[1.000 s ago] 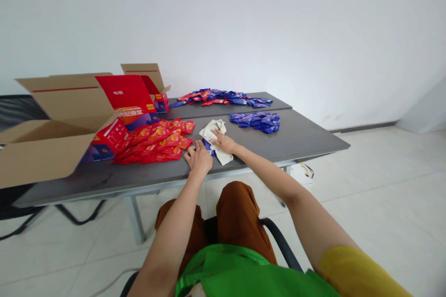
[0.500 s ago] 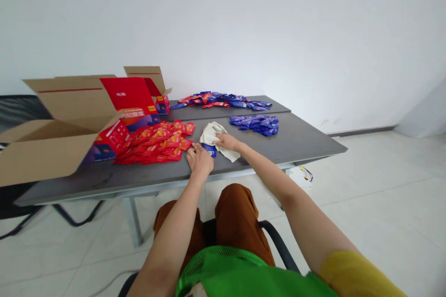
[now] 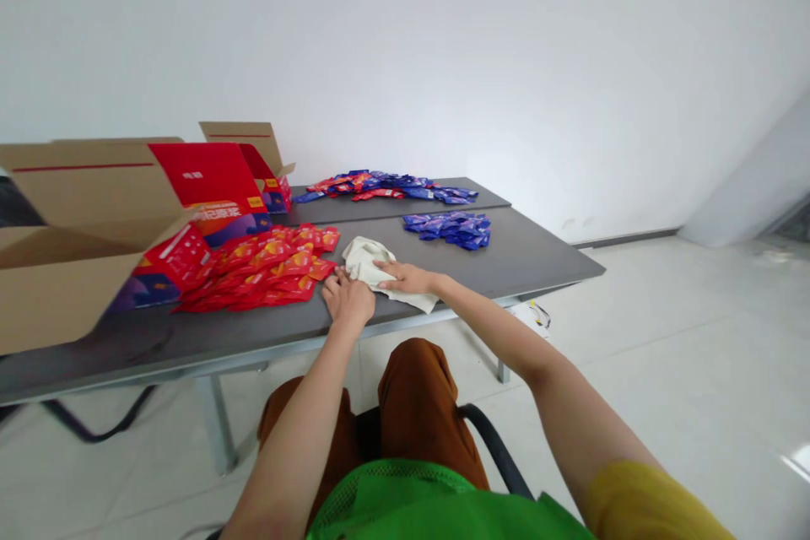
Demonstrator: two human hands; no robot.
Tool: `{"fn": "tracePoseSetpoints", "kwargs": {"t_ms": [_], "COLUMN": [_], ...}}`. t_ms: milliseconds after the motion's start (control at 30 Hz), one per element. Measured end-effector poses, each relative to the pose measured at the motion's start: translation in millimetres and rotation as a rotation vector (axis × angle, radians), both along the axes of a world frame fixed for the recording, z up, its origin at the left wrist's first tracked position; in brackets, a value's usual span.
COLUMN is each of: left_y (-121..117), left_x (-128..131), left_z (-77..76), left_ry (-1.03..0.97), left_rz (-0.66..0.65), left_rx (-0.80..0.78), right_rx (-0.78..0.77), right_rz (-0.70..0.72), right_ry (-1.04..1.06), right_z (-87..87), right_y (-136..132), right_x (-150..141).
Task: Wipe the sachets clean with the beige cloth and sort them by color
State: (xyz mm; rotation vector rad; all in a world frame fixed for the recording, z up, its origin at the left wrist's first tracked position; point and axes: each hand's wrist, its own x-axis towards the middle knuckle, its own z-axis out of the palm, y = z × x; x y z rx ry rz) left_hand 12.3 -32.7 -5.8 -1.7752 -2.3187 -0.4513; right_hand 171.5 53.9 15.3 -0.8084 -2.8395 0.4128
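My right hand (image 3: 408, 278) presses down on a cream cloth (image 3: 367, 257), which lies crumpled on the dark grey table (image 3: 531, 251). Part of the cloth spreads out towards the near table edge. Just left of it, my left hand (image 3: 348, 297) rests with its fingers spread low on the tabletop, their tips at the cloth's edge. Whatever lies under the cloth is hidden. Close by on the left is a heap of red sachets (image 3: 262, 266). A smaller pile of blue sachets (image 3: 449, 228) lies beyond my right hand.
An open carton (image 3: 76, 270) with raised flaps stands at the left, with another red and blue box (image 3: 275, 186) behind it. Mixed red and blue sachets (image 3: 386, 183) form a long heap at the back, near the wall. A chair armrest (image 3: 497, 447) is beside my right thigh.
The cloth now covers the blue sachet that showed between my hands, and it has spread nearer the table's front edge. The view has shifted slightly to the right.
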Motion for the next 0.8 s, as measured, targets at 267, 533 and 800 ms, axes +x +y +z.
{"fn": "tracePoseSetpoints", "kwargs": {"t_ms": [267, 533, 800], "left_y": [5.2, -0.2, 1.5], "left_x": [3.2, 4.1, 5.6], "left_z": [-2.0, 2.9, 3.7], "left_ry": [-0.008, 0.015, -0.008], "left_rz": [0.038, 0.024, 0.053], "left_rx": [0.008, 0.009, 0.003], "right_rx": [0.118, 0.11, 0.226], "right_rz": [-0.096, 0.064, -0.1], "right_ry": [-0.03, 0.015, -0.109], "right_z": [-9.1, -21.1, -1.4], "right_y": [35.3, 9.1, 30.7], "right_x": [-18.7, -13.5, -20.1]}}
